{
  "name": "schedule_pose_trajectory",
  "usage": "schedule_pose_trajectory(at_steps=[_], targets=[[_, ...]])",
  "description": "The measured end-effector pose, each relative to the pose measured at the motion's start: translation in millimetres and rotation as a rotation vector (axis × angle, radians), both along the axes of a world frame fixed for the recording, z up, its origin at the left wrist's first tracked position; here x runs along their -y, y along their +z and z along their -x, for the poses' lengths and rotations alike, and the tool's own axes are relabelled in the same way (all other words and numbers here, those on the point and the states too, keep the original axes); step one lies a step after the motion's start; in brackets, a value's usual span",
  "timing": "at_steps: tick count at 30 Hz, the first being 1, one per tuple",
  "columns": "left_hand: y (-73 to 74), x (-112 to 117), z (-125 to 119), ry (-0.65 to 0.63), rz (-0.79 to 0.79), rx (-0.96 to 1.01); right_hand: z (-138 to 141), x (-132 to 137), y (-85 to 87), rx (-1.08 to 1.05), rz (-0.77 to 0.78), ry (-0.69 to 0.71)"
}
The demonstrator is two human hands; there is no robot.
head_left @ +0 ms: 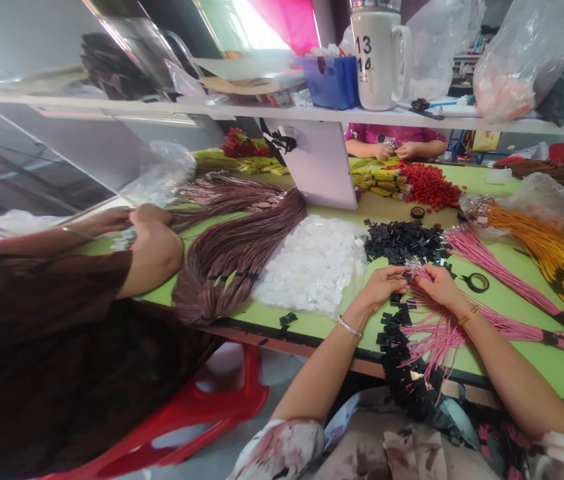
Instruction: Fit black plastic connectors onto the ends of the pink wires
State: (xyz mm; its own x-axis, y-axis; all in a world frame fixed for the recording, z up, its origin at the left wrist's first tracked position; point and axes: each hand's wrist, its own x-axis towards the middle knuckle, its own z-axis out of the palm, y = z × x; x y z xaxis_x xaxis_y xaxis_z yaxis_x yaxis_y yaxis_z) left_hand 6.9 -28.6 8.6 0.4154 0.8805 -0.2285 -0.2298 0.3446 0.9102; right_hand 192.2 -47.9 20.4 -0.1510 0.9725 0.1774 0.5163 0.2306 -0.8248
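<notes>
While both hands meet over the near edge of the green surface (312,323), the left hand (383,285) has its fingertips pinched together at the terminal ends of the pink wires (437,337); whether a black piece sits in that pinch too, can't tell; right hand (439,283) is closed round the same bundle just beside the left, fingers curled over the strands; the pink wires fan from the hands toward the person, across the surface edge and over the lap; loose black housings (405,241) lie in a pile just behind the hands; more of them run in a black strip (397,360) down past the edge, beneath the wires; a second pink bundle (507,277) runs off to the right, tied with black bands; tape roll (477,283) sits between the right hand and that bundle; white plastic pieces (312,263) are heaped left of the black pile; mauve-brown wires (232,257) lie left of those; orange-yellow wires (557,250) at far right, partly in a clear bag; red pieces (429,187) are piled farther back; a co-worker in a brown sleeve (47,287) sits on the left, co-worker's hands (149,223) together near the mauve-brown wires; another person's hands (395,151) work across the surface, behind the red pile; the shelf (242,110) above carries a white mug (377,60) and a blue box (332,81); red chair (197,407) below left.
</notes>
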Motion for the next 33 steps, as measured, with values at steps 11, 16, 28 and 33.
schedule_pose_trajectory(at_steps=[11,16,28,33], targets=[[-3.0,2,-11,0.022,-0.023,-0.096,4,-2,-9.3,0.009,-0.051,0.016],[4.5,-5,12,-0.051,-0.066,-0.098,-3,-2,-4.9,-0.092,-0.028,-0.017],[4.8,-9,30,-0.249,-0.189,-0.156,-10,4,11.2,-0.260,0.143,0.084],[4.5,-8,30,-0.242,-0.222,-0.121,-1,10,8.4,0.058,0.019,0.178]])
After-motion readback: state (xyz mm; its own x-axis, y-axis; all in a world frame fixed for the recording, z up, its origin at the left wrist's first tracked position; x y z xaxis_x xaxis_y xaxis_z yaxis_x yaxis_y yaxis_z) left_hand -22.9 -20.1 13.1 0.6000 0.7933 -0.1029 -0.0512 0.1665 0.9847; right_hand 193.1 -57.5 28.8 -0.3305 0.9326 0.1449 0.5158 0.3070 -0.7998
